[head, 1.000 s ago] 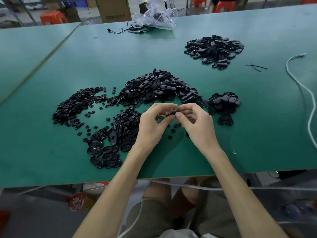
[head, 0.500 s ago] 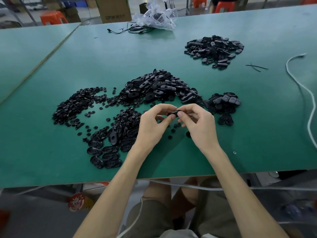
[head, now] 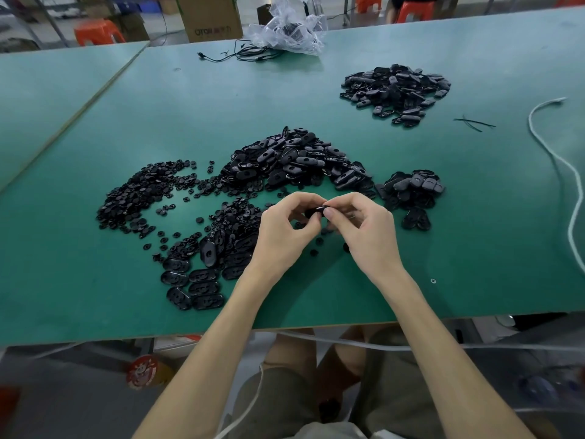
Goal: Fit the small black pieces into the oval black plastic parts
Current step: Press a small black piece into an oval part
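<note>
Small black pieces [head: 139, 198] heaped at left on green table [head: 95, 296], oval parts [head: 285, 160] piled centre. Left hand [head: 281, 229] and right hand [head: 364, 229] meet above the table, fingertips of both pinching one oval part [head: 315, 212] between them. Smaller oval heap [head: 411, 191] just right of hands; white cable [head: 569, 185] far right.

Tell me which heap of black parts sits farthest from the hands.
The far-right heap: it lies alone at the back, while the other heaps cluster together at the front.
</note>
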